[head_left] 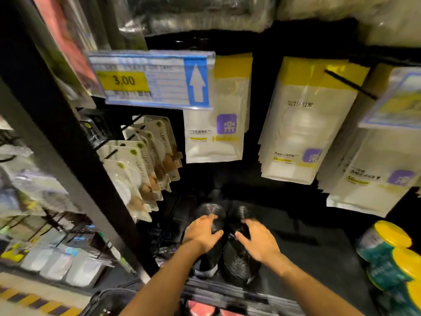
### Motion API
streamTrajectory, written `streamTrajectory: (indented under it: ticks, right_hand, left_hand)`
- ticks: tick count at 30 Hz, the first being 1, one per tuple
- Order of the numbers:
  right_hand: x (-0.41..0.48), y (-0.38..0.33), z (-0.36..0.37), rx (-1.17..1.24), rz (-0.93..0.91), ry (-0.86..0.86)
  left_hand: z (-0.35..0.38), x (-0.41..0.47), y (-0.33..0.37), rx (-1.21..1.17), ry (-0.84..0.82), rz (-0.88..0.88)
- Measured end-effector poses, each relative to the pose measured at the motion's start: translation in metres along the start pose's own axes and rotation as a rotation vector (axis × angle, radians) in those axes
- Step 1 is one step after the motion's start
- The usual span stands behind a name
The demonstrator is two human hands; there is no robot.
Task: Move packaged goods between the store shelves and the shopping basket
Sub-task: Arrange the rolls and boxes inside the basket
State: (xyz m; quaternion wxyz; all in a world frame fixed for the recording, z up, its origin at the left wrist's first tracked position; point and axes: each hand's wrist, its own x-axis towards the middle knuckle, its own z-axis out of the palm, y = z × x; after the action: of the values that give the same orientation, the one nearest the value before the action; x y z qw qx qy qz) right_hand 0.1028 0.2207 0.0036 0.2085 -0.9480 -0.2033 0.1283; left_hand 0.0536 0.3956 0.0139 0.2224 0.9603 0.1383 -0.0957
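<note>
Two dark, clear-wrapped stacks of disposable lids or cups lie side by side on the black bottom shelf (319, 245). My left hand (201, 233) rests on top of the left stack (210, 209), fingers curved over it. My right hand (258, 240) lies on the right stack (239, 263), fingers spread and bent over its top. Whether either hand truly grips its stack is unclear. The shopping basket (107, 302) shows as a dark rim at the bottom edge, left of my left forearm.
White and yellow pouches (300, 124) hang on pegs above the shelf. Small carded packs (145, 169) hang at the left beside a black upright. A price tag (150, 79) reads 3.00. Yellow-lidded tubs (391, 252) stand at the right.
</note>
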Motion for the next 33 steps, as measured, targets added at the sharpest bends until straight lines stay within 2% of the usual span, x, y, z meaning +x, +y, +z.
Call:
streamTrajectory:
  ticks: [3,8,13,18,25,33]
  right_hand:
    - [-0.018,-0.004,-0.003,-0.023,-0.104,-0.023]
    - [-0.064,-0.006,0.011,-0.078,-0.301,-0.132]
    - [-0.115,-0.009,0.037,-0.119,-0.477,-0.262]
    - [-0.163,-0.026,0.064,-0.116,-0.623,-0.352]
    - [-0.210,-0.068,0.104,-0.139,-0.751,-0.504]
    - [-0.226,-0.128,0.152,-0.206,-0.871,-0.636]
  left_hand:
    - [0.002,-0.029,0.000,0.003,-0.010,-0.035]
    - [0.024,-0.100,-0.006,-0.047,0.095,-0.118]
    - [0.063,-0.190,-0.017,-0.087,0.164,-0.301]
    - [0.097,-0.276,-0.031,-0.125,0.165,-0.493]
    - [0.118,-0.367,-0.054,-0.196,0.262,-0.711]
    - [0.125,-0.414,-0.099,-0.301,0.322,-0.890]
